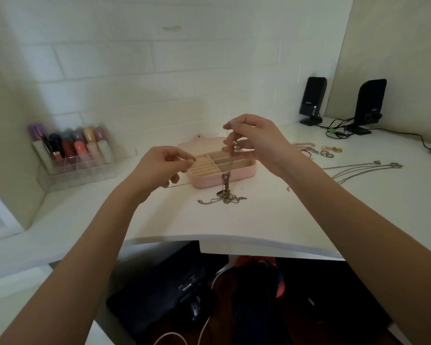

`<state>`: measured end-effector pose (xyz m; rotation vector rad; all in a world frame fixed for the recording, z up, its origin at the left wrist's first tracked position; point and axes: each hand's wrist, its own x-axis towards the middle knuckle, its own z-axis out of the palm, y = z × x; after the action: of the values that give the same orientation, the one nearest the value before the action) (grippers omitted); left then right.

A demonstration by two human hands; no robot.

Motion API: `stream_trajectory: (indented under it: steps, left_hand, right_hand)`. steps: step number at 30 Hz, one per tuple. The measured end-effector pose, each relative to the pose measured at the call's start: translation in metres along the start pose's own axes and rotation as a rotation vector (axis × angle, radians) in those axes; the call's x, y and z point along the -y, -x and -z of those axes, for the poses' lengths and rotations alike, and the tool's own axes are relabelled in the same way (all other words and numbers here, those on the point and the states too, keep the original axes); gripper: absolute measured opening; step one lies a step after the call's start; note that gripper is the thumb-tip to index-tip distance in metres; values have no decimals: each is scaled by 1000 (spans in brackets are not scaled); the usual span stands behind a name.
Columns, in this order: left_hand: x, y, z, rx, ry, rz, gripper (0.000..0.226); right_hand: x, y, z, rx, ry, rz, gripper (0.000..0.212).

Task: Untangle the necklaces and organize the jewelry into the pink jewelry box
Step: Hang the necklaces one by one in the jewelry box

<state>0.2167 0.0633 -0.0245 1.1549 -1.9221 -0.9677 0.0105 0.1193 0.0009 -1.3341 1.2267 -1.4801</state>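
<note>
Above 1 pink jewelry box [221, 176], 2 hands, right hand [255, 140] and left hand [159, 168], pinch tangled necklaces [225, 192].

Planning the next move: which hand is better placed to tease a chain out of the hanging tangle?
Probably the left hand. The right hand pinches the tangle of necklaces up high, its lower end resting on the desk; the left is beside it, seemingly pinching only a thin strand.

The pink jewelry box [210, 181] lies open mid-frame. My tangled necklaces [225, 192] hang before it, their ends piled on the table. More necklaces [358, 169] lie right.
</note>
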Motion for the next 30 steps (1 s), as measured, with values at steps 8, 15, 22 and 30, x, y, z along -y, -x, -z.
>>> stream_trajectory:
  steps: [8,15,22,30]
  left_hand:
    - [-5,6,-29,142,-192,-196,10]
    - [-14,5,-48,-34,222,-242,5]
    - [-19,8,-53,47,564,-105,10]
    - [-16,5,-52,-81,491,-148,10]
  right_hand:
    - [14,-2,-15,70,57,94,14]
    - [14,-3,-14,85,92,126,14]
    - [5,-4,-10,81,168,113,12]
    - [-3,2,-6,-161,474,117,23]
